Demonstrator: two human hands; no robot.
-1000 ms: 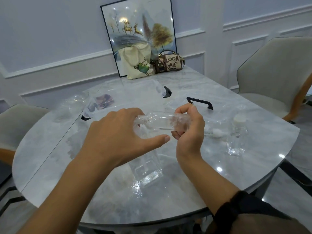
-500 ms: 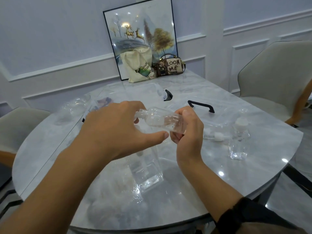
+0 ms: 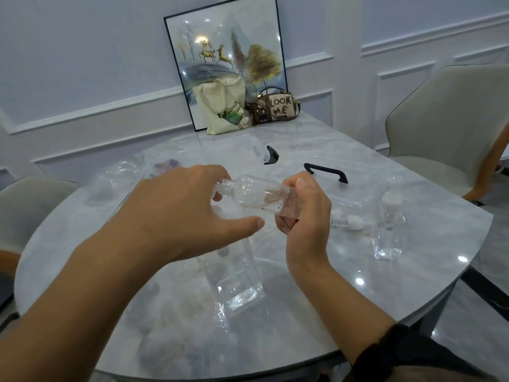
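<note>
**Layout.** The surface (image 3: 413, 257) is a rounded, glossy marble-pattern top. A framed picture (image 3: 220, 51) leans on the far wall, with a tote bag (image 3: 220, 106) and a handbag (image 3: 278, 107) at its foot.

**Left hand** (image 3: 176, 213). Its back faces the camera. The thumb extends beneath the bottle without touching it, and the fingers curl toward the threaded neck. Whether they grip the neck cannot be told, because the back of the hand covers the contact.

**Right hand** (image 3: 303, 216). It is clamped round the base end of the clear bottle (image 3: 259, 195), thumb on top and fingers below.

**Clear bottle.** It is held roughly level above the middle of the surface, between the hands, with the neck to the left. No cap shows. Droplets or bubbles cling to the inside wall.

**Handling.**
- The bottle is judged light, thin-walled plastic that is likely to flex if squeezed.
- The smooth wall is probably slippery if wet.
- Grip round the base, and steady it at the stiffer neck or shoulder.
- Keep the mouth level in case liquid remains.

**Hard to read.**
- A square bottle (image 3: 234, 277) stands directly below and is nearly invisible against the surface.
- At right stand a capped bottle (image 3: 388, 227) and, just beside it, a pump head (image 3: 349, 223) lying flat.
- A black handle (image 3: 325, 172) marks a clear container whose outline barely shows.
- The liquid level in the held bottle cannot be determined.
</note>
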